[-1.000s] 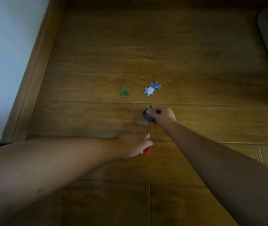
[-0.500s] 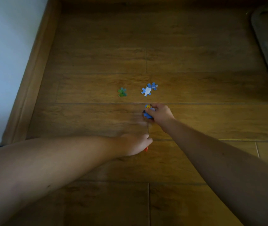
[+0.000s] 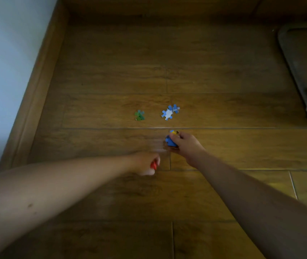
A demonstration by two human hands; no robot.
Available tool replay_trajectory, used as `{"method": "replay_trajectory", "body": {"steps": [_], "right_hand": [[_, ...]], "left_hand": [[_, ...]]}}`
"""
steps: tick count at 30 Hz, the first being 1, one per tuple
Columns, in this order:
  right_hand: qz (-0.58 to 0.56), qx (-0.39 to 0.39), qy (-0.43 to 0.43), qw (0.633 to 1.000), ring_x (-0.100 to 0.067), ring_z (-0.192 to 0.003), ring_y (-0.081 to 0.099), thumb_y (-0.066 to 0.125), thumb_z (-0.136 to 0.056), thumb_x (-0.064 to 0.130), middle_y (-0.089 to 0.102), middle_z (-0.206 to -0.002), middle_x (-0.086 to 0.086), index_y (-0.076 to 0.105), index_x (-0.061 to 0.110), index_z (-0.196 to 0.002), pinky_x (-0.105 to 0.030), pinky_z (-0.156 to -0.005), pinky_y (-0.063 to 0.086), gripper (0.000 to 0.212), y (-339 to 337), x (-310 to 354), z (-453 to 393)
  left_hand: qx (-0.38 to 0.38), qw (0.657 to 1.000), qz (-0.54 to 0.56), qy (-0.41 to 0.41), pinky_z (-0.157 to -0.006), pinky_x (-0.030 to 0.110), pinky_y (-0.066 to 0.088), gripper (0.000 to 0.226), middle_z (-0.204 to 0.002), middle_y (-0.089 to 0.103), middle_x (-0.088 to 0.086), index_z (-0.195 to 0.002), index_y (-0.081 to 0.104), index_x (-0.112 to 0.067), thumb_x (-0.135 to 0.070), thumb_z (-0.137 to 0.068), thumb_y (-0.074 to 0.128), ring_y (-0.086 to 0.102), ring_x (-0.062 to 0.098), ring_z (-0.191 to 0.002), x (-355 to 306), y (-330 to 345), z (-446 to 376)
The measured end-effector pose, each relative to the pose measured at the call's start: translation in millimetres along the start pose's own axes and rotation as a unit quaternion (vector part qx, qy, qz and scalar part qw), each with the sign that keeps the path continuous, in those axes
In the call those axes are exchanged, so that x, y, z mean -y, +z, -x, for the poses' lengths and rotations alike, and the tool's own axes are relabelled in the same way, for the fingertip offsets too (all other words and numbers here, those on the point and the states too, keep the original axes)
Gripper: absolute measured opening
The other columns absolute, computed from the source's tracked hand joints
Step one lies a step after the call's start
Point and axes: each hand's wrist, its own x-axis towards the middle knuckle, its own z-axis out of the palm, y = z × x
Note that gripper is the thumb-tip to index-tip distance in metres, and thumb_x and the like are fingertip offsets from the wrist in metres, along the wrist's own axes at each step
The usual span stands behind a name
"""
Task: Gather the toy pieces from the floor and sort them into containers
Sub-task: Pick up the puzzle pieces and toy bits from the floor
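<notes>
We're indoors, down at floor level in what looks like a home. Wood-look floor [image 3: 205,75] laid in long planks with visible seams, a matching wooden skirting board [image 3: 36,94] running along a pale painted wall [image 3: 4,62] on the left. Jigsaw pieces [image 3: 169,112] are scattered on the planks, a child's sort of clutter. At the right edge, a dark tray [image 3: 291,71], only partly visible.
</notes>
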Motion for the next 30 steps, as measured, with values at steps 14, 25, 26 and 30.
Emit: {"method": "replay_trajectory", "body": {"steps": [14,25,26,30], "right_hand": [[0.147,-0.146,-0.086,0.974,-0.020,-0.068,0.066,0.070,-0.086,0.032,0.066,-0.077,-0.005,0.063,0.014,-0.077,-0.051,-0.074,0.058,0.022,64,72,19],[0.322,-0.149,-0.079,0.932,-0.027,-0.096,0.062,0.072,-0.084,0.030,0.063,-0.094,-0.005,0.064,0.012,-0.094,-0.024,-0.068,0.035,0.022,46,57,-67],[0.334,-0.148,-0.088,0.927,-0.028,-0.096,0.060,0.071,-0.084,0.029,0.063,-0.099,-0.009,0.063,0.012,-0.093,-0.025,-0.069,0.036,0.021,41,52,-77],[0.339,-0.155,-0.129,0.919,-0.019,-0.090,0.051,0.073,-0.083,0.026,0.046,-0.122,-0.009,0.061,0.013,-0.105,-0.024,-0.079,0.039,0.028,31,48,-96]], "left_hand": [[-0.265,0.934,0.218,-0.098,-0.053,0.017,0.033,0.029,-0.076,0.053,-0.010,-0.076,0.043,-0.029,-0.029,-0.083,0.070,0.051,0.011,-0.070,73,-77,29],[-0.182,0.977,0.009,-0.107,-0.077,0.030,0.053,0.030,-0.105,0.069,-0.001,-0.113,0.061,-0.031,-0.036,-0.084,0.068,0.064,0.018,-0.092,85,-107,-20],[-0.161,0.980,-0.004,-0.120,-0.079,0.035,0.054,0.040,-0.110,0.067,0.001,-0.123,0.054,-0.032,-0.037,-0.085,0.067,0.063,0.020,-0.095,86,-106,-28],[-0.201,0.963,0.052,-0.170,-0.079,0.037,0.052,0.066,-0.125,0.059,0.007,-0.143,0.033,-0.032,-0.038,-0.086,0.067,0.059,0.026,-0.106,89,-109,-51]]}}
